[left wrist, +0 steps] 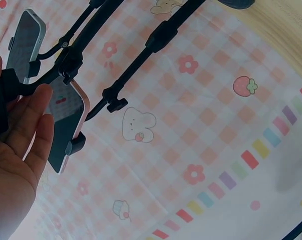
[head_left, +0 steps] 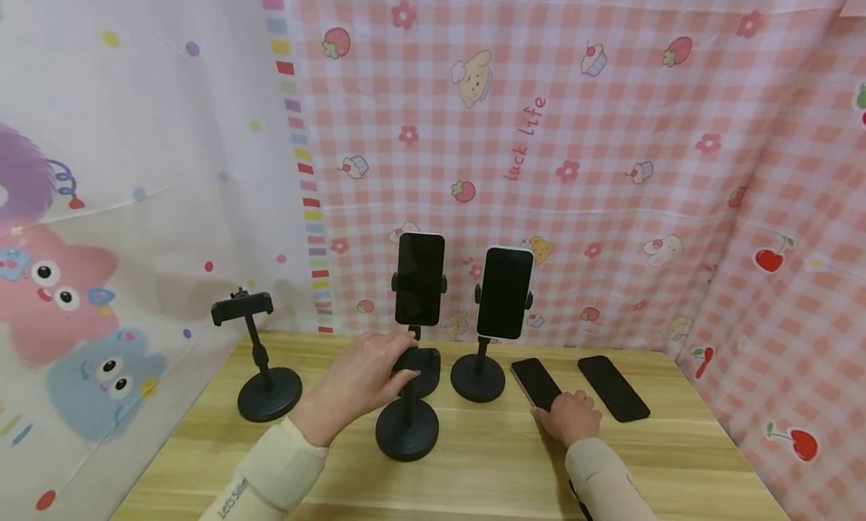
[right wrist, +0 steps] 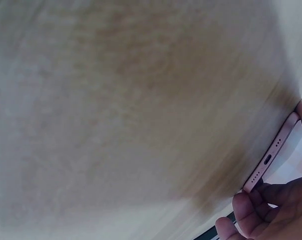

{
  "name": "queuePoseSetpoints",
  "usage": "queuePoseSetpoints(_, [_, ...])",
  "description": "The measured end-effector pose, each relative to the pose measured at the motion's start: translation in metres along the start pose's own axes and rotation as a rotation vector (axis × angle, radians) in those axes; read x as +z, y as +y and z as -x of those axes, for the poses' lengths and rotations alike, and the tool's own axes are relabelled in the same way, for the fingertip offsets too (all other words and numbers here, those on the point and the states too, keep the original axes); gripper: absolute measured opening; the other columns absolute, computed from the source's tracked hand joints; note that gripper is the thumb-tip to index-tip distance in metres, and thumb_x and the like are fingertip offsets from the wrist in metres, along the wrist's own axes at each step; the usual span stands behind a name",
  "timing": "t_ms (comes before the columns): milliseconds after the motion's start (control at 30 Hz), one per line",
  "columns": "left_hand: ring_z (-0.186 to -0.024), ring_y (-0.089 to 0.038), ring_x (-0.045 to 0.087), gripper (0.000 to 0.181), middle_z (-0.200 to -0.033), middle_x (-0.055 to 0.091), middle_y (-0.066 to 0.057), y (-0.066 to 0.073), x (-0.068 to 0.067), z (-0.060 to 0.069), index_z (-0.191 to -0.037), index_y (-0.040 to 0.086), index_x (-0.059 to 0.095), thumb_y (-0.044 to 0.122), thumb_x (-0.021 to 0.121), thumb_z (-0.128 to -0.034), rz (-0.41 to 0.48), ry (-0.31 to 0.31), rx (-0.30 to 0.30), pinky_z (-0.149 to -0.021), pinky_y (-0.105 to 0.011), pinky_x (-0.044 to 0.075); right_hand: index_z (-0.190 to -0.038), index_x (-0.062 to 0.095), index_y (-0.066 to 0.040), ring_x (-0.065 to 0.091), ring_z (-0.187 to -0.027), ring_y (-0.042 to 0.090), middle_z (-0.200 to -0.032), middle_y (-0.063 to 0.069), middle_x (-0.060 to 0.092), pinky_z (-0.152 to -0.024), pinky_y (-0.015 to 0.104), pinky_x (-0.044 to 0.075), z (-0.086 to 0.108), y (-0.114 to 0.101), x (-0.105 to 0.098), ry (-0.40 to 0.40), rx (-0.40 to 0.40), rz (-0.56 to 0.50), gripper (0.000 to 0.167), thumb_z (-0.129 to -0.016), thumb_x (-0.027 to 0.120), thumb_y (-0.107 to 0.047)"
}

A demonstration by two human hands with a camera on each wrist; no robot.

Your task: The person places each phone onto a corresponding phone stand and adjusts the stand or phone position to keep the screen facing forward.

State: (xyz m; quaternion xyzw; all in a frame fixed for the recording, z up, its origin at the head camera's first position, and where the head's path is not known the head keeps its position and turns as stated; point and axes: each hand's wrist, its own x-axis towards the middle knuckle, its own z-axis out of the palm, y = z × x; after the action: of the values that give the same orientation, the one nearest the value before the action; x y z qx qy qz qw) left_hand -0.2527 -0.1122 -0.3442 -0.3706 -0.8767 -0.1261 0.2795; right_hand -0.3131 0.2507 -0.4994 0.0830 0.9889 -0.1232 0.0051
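My left hand [head_left: 361,377] grips the black clamp head of a phone stand [head_left: 407,431], its thumb on the near side and its fingers behind. In the left wrist view those fingers [left wrist: 29,122] curl at the dark clamp at the left edge. My right hand [head_left: 575,417] holds the near end of a black-screened phone [head_left: 536,383] lying on the table. In the right wrist view the phone's pink edge [right wrist: 272,152], with its charging port, sits between thumb and fingers. A second dark phone [head_left: 613,388] lies to the right of that hand.
Two stands at the back carry upright phones, a left phone [head_left: 419,279] and a right phone [head_left: 505,292]. An unloaded phone stand [head_left: 269,393] stands at the left of the wooden table [head_left: 494,461]. A checked cloth [head_left: 514,130] hangs behind.
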Motion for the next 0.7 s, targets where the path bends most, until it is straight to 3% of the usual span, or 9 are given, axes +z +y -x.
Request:
queuePoseSetpoints(267, [-0.089, -0.021, 0.069, 0.041, -0.105, 0.072, -0.008, -0.001, 0.0005, -0.0013, -0.113, 0.004, 0.067, 0.024, 0.083, -0.0823, -0.002, 0.009, 0.007, -0.087, -0.042, 0.053, -0.105, 0.063, 0.014, 0.051, -0.099, 0.047, -0.1, 0.032, 0.052, -0.088, 0.063, 0.041, -0.0023, -0.0012, -0.0019, -0.036, 0.018, 0.021, 0.066, -0.088, 0.069, -0.05])
queuePoseSetpoints(500, [-0.088, -0.021, 0.069, 0.04, -0.105, 0.072, -0.009, -0.0014, 0.0008, -0.0023, -0.113, 0.004, 0.066, 0.024, 0.083, -0.0827, 0.004, 0.005, 0.008, -0.086, -0.041, 0.054, -0.103, 0.065, 0.014, 0.057, -0.091, 0.043, -0.091, 0.028, 0.055, -0.085, 0.061, 0.044, -0.002, -0.0002, -0.0035, -0.017, 0.037, 0.047, 0.071, -0.083, 0.069, -0.055])
queuePoseSetpoints(700, [-0.09, -0.021, 0.069, 0.039, -0.106, 0.072, -0.008, -0.001, -0.0003, -0.0014, -0.114, 0.005, 0.066, 0.024, 0.082, -0.084, 0.004, -0.004, 0.0, -0.087, -0.041, 0.053, -0.094, 0.069, 0.007, 0.062, -0.08, 0.034, -0.088, 0.022, 0.062, -0.078, 0.055, 0.049, 0.0022, 0.0002, -0.0056, -0.015, 0.033, 0.042, 0.061, -0.079, 0.071, -0.053])
